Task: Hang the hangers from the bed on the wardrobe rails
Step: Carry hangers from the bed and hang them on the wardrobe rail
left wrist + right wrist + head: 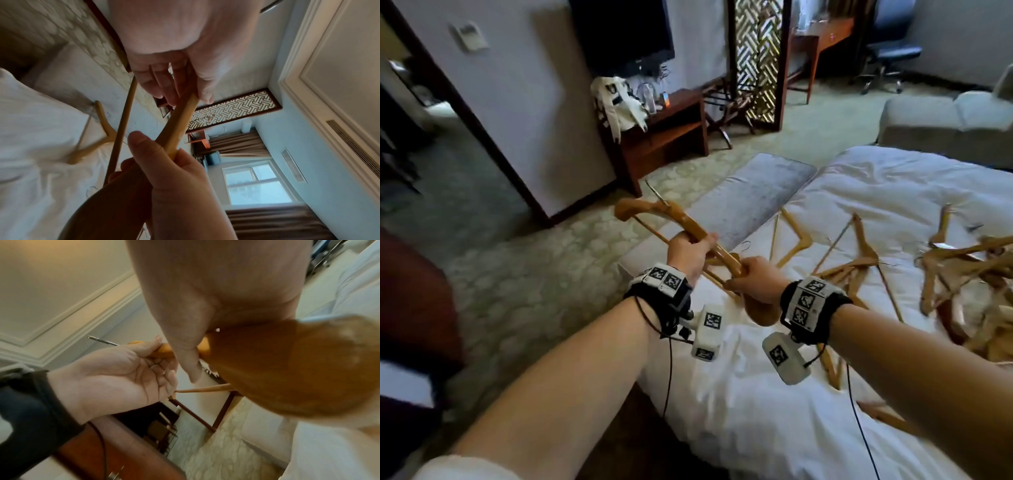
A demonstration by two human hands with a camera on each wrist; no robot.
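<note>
Both hands hold one wooden hanger (654, 212) above the foot of the white bed (774, 404). My left hand (690, 251) grips its arm near the middle, fingers curled round the wood (180, 116). My right hand (755, 279) grips the same arm lower down, by its broad rounded end (287, 369). The hanger's metal hook (102, 341) points up and away to the left. Several more wooden hangers (859, 260) lie scattered on the bed to the right, with a tangled pile (969, 274) at the far right. No wardrobe rail is in view.
A grey bench (753, 192) stands at the bed's foot. Beyond it are a wooden console (664, 130) under a wall television (619, 31), a lattice screen (756, 58), a desk with an office chair (887, 54), and a sofa (945, 120). A doorway (410, 113) opens at left.
</note>
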